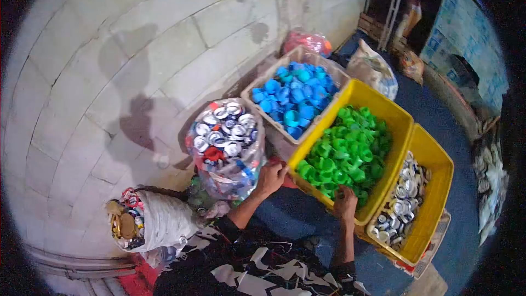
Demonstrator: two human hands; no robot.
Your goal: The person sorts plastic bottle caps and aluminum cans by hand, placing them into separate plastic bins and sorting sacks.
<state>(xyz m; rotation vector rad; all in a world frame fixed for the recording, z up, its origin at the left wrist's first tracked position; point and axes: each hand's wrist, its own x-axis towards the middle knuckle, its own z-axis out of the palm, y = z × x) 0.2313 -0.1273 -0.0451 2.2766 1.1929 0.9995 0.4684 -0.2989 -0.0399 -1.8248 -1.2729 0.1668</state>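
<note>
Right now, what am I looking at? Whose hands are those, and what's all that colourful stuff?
Those belong to a bare-handed person, not a robot. Their head-worn camera looks forward and down. The left hand is at a corner of the yellow bin of green caps; the right hand is at the caps' near edge. I can't tell if either holds anything. Behind is a crate of blue caps. On the right, a second yellow bin has silvery pieces; on the left, a clear bag has round, whitish pieces.
</note>
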